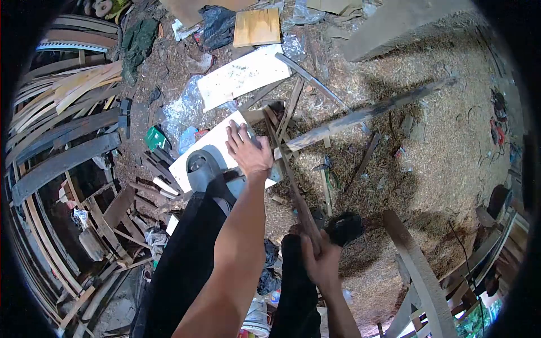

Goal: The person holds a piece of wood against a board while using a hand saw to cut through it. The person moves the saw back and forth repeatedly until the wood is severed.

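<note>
My left hand (248,149) lies flat with fingers spread on a white board (222,133), beside a long worn wooden pole (355,118). A foot in a grey sandal (204,170) stands on the same board. Lower right, my right hand (322,259) is closed around the near end of a long, thin brown tool (297,194), seen nearly edge-on. It looks like a saw, and it runs up past the pole's near end, close to my left hand.
Wood strips (67,90) and frames are piled at the left. A white panel (245,76) and a wooden block (257,27) lie ahead. A metal bar (315,83) crosses under the pole. Sawdust covers the ground; a beam (420,270) stands at lower right.
</note>
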Motion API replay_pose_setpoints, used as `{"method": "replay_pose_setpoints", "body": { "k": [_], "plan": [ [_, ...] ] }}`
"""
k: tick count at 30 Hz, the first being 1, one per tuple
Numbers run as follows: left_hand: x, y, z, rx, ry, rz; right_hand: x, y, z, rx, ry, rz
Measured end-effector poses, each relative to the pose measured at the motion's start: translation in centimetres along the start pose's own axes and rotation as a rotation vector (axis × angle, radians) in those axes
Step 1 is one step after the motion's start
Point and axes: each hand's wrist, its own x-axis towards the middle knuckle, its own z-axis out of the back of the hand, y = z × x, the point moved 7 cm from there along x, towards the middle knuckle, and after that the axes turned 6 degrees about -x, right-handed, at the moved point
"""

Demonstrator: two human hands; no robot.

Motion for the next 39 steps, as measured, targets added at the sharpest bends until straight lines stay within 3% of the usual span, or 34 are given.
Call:
{"method": "replay_pose_setpoints", "body": {
  "k": [3,7,9,13,15,17,21,26,29,33,35,39],
  "plan": [
    [-0.3,-0.1,0.1,0.002,0.004,0.006,-0.4,-1.0,0.0,-0.085,0.038,-0.091],
    [-0.2,-0.4,0.1,-0.026,-0.001,-0.006,9.0,2.2,-4.4,-0.147,-0.14,0.176],
    [-0.4,-0.4,0.4,0.033,-0.075,-0.066,12.2,3.4,-5.5,-0.147,-0.074,0.137],
    [-0.4,-0.1,0.2,0.008,-0.084,-0.065,7.0,0.8,-3.4,-0.169,-0.031,0.096],
    [-0.5,-0.2,-0.1,0.003,-0.097,-0.065,1.6,-0.5,-0.9,0.098,-0.128,0.161],
    [-0.4,-0.3,0.3,0.015,-0.094,-0.057,-2.2,-3.9,0.3,-0.122,0.049,-0.077],
    [-0.4,0.1,-0.1,-0.008,-0.048,-0.04,0.6,-0.9,-1.1,-0.091,-0.096,0.053],
    [-0.6,0.0,0.1,-0.01,-0.063,-0.054,10.0,1.3,-4.5,-0.138,-0.051,0.069],
    [-0.4,0.0,0.0,0.039,-0.108,-0.098,9.2,1.3,-4.1,-0.123,0.035,0.034],
    [-0.4,-0.2,0.2,-0.023,-0.118,-0.05,-0.1,-1.9,0.4,-0.044,-0.141,0.18],
    [-0.4,-0.3,0.2,-0.025,-0.105,-0.045,-1.2,-2.0,0.6,-0.091,-0.088,0.129],
    [-0.3,0.0,0.1,-0.009,-0.089,-0.045,4.7,-0.1,-2.8,-0.172,-0.048,0.062]
  ]
}}
